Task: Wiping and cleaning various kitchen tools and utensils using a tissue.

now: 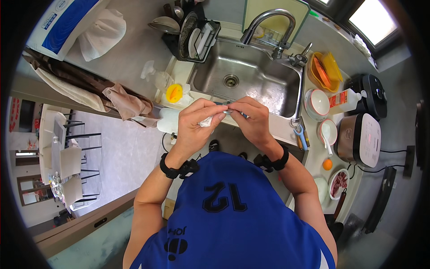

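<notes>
In front of the sink's near edge, my left hand [198, 122] and my right hand [251, 117] meet at the fingertips. Between them they pinch a small shiny metal item [227, 111], mostly covered by the fingers; its exact kind cannot be told. A crumpled white tissue [205, 122] is tucked under the fingers of my left hand. Beyond both hands lies the stainless steel sink [221, 67] with its faucet [268, 15]. A yellow round item [174, 93] stands on the counter left of the hands, beside a clear spray bottle [161, 79].
A dish rack [205, 50] with plates stands at the sink's upper left. Along the right counter are bowls [317, 102], a peeler [301, 137], a white-capped bottle [346, 101], a rice cooker [359, 139], an orange [327, 164] and a bowl of raw meat [339, 184]. Cloths [126, 102] hang at left.
</notes>
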Demonstrator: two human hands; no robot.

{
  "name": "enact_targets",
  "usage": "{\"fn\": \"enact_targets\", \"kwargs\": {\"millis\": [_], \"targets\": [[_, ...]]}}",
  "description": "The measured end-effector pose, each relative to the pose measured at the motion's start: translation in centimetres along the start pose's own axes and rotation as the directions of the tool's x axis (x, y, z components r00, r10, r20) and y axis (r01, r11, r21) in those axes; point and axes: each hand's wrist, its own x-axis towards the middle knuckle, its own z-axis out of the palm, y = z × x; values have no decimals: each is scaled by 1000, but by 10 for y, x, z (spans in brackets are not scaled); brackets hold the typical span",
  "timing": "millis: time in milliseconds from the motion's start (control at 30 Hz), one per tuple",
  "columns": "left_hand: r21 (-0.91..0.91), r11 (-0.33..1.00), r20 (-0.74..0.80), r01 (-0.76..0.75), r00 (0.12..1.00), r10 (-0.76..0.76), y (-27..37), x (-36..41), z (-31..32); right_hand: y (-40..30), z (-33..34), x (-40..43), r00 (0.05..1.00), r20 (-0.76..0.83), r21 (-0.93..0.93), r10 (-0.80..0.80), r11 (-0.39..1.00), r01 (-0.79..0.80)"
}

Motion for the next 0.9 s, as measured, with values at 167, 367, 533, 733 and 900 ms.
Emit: {"fn": "enact_targets", "kwargs": {"millis": [167,367,533,733,900], "targets": [[49,999,4,-21,1000,21,-2,-2,0,4,1,0,998,56,13,18,1000,-18],[62,998,11,-4,1000,3,-2,-3,1,6,1,-1,997,73,27,27,999,-29],[98,995,11,-24,1000,23,-4,-3,0,7,0,-2,997,78,21,26,999,-28],[21,996,-30,90,996,-90,0,-4,2,3,-4,1,986,-33,-166,-166,973,158],[-317,834,36,451,885,-464,-11,-15,-1,2,-11,9,926,-28,-351,-375,872,343]]}}
